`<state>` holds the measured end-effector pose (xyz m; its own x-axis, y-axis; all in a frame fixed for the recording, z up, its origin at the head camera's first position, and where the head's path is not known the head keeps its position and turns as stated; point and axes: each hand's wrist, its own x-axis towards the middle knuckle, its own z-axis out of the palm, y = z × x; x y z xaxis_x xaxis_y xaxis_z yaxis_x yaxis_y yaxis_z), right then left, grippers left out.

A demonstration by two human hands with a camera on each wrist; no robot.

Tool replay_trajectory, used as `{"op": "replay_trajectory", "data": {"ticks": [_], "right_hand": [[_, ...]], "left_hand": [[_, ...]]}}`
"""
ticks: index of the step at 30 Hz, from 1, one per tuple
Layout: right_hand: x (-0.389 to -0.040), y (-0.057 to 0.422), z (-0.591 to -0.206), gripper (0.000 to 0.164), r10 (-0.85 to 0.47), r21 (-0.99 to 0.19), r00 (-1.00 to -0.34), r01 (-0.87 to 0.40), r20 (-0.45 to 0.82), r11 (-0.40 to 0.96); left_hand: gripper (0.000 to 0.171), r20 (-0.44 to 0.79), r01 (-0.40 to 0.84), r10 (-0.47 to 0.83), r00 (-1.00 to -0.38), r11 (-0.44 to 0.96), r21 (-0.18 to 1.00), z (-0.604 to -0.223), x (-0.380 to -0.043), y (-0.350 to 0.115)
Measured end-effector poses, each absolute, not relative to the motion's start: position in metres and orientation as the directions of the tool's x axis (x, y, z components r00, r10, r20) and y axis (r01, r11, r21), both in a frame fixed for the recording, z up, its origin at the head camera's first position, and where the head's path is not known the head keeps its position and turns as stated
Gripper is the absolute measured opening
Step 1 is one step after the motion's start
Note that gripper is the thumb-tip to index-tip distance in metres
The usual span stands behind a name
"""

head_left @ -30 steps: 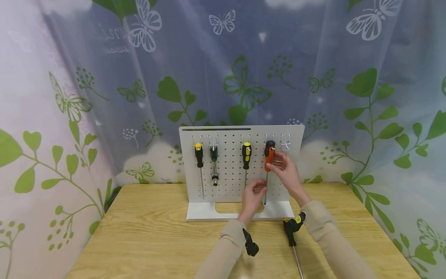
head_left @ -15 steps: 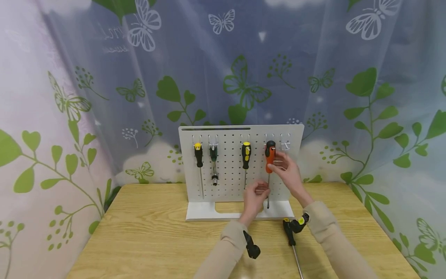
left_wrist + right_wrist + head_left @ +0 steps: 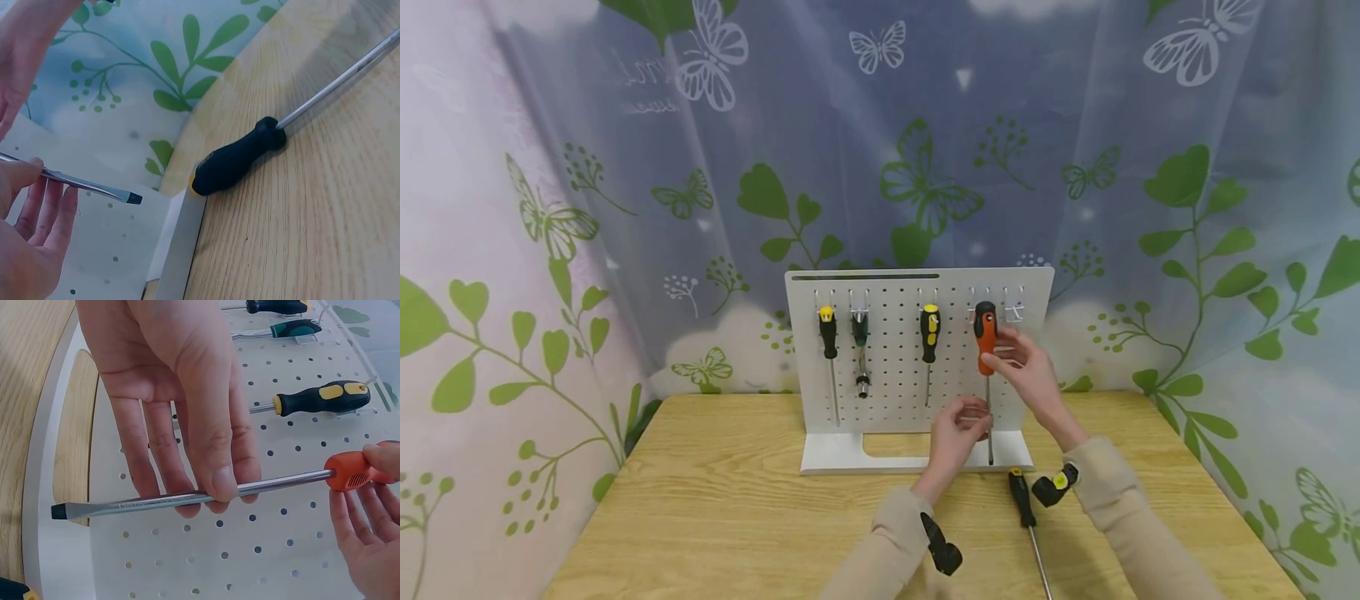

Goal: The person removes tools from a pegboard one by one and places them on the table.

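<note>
A flat-blade screwdriver (image 3: 986, 343) with an orange and black handle hangs upright between both hands, in front of the white pegboard (image 3: 891, 408). My right hand (image 3: 1034, 382) grips the lower part of its handle between thumb and fingers. Lower down, my left hand (image 3: 952, 440) pinches the steel shaft (image 3: 278, 483) with thumb and forefinger. In the left wrist view the dark blade tip (image 3: 134, 198) sticks out past the left fingers, over the board. The black end of the handle overlaps a hook at the board's upper right in the head view.
A black screwdriver (image 3: 1021, 498) lies on the wooden table (image 3: 730, 517) before the board's base. On hooks hang a yellow-capped screwdriver (image 3: 827, 333), a dark green-handled tool (image 3: 860, 329) and a black-and-yellow screwdriver (image 3: 930, 333). A bare hook (image 3: 1014, 312) is at far right. Patterned curtains surround the table.
The orange screwdriver has shifted slightly right and out from the board, its tip now lower in the head view. Both hands have moved right along with it.
</note>
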<state>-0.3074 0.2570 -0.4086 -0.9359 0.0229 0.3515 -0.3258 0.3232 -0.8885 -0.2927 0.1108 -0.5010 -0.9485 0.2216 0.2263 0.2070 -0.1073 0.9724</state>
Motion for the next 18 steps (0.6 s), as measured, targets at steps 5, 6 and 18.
{"op": "replay_trajectory", "data": {"ticks": [5,6,18], "right_hand": [[-0.303,0.257,-0.406,0.056,0.011,-0.886,-0.935,-0.331,0.353,0.324],[-0.302,0.257,-0.405,0.056,0.01,-0.885,-0.935,-0.333,0.355,0.325],[-0.291,0.258,-0.399,0.055,0.009,-0.885,-0.941,-0.314,0.338,0.345]], "left_hand": [[0.019,0.211,0.186,0.244,-0.946,-0.122,0.975,-0.497,-0.285,0.108],[0.019,0.211,0.184,0.249,-0.945,-0.124,0.975,-0.497,-0.284,0.108],[0.021,0.216,0.164,0.29,-0.932,-0.193,0.967,-0.485,-0.266,0.106]]}}
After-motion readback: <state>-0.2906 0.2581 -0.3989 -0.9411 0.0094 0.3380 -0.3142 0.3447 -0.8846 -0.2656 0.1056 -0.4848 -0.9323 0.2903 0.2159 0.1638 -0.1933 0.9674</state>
